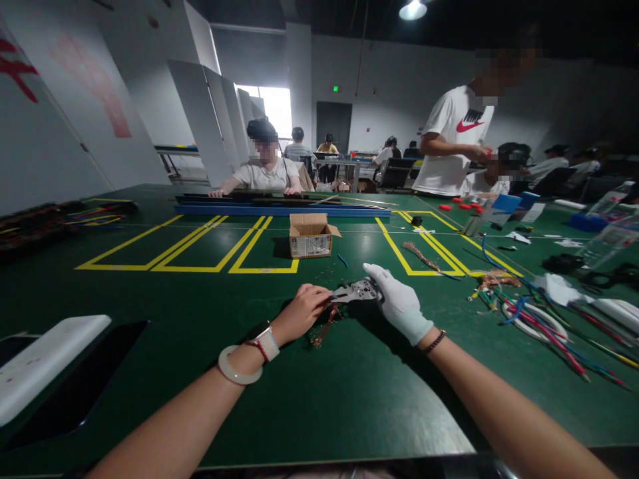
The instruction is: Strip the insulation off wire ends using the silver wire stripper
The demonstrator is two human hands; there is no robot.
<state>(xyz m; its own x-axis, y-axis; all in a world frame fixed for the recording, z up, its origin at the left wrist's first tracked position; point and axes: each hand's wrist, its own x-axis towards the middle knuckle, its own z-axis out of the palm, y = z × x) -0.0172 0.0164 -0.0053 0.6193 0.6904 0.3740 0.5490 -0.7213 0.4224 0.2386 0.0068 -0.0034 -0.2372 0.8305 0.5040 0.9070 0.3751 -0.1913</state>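
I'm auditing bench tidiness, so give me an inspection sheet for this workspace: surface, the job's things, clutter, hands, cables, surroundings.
Surface: green table marked with yellow tape lines.
Job's things: metal stripping tool; frayed copper strand hanging below it.
Clutter: open cardboard box mid-table; white panel at the near left edge.
Hands: left hand, bare, pinches the copper strand at the tool's tip; right hand, gloved, grips the stripping tool.
Cables: loose coloured wires spread out on the right.
Surroundings: seated people at the far side and at tables beyond; a standing person on the right.
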